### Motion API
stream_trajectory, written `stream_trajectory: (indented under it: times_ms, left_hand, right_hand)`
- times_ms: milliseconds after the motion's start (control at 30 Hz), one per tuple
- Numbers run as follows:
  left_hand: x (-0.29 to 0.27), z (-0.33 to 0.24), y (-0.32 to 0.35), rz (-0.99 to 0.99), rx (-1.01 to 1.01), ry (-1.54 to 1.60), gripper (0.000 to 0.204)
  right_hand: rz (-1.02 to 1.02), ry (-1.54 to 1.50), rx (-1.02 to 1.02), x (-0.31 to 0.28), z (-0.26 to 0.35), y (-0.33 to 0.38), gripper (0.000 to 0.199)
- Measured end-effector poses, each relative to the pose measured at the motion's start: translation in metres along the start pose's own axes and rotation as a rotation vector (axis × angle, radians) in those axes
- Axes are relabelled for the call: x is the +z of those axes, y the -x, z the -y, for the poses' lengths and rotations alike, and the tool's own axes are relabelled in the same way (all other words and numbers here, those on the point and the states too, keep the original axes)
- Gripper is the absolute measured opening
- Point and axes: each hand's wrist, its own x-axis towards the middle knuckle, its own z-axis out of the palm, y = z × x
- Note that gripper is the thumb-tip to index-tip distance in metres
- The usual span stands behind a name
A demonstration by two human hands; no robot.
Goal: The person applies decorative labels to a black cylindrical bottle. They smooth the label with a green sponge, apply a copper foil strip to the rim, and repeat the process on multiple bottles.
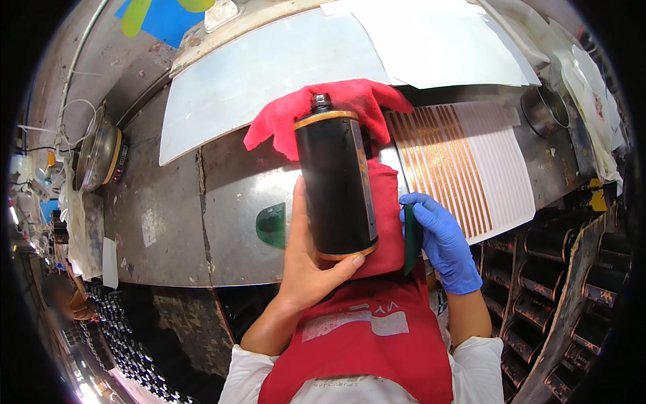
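Note:
My bare left hand (306, 269) is closed around the lower end of a large black bottle (336, 185). Gold bands ring the bottle at both ends, and its short dark neck points away from me. Beneath it lies a red cloth (269, 128), spread over the bench. In a blue glove, my right hand (443, 246) pinches a thin dark green flat scraper (412, 242), held edge-on just right of the bottle. A second green piece (271, 226), rounded at its far end, rests on the metal bench left of the bottle. To the right lies a backing sheet of gold strips (444, 168).
White sheets (444, 40) and a pale board (282, 74) cover the bench's far side. A metal cup (545, 111) stands far right, a round metal pan (101, 151) far left. Racks of black bottles (542, 273) flank me at lower right. A blurred person (70, 299) is at far left.

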Motion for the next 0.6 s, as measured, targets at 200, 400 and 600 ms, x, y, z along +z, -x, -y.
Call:
stream_trajectory:
  times_ms: [200, 400, 600]
  left_hand:
    - [-0.006, 0.013, -0.003, -0.059, 0.042, 0.063, 0.106]
    - [-0.002, 0.003, 0.0, 0.008, -0.027, 0.019, 0.106]
    - [-0.022, 0.027, 0.003, 0.081, 0.288, -0.601, 0.109]
  right_hand:
    - [-0.01, -0.038, 0.006, -0.002, 0.001, 0.001, 0.03]
    - [0.006, -0.025, -0.037, 0.002, -0.002, 0.003, 0.033]
    - [-0.253, 0.044, -0.224, 0.014, 0.005, 0.026, 0.037]
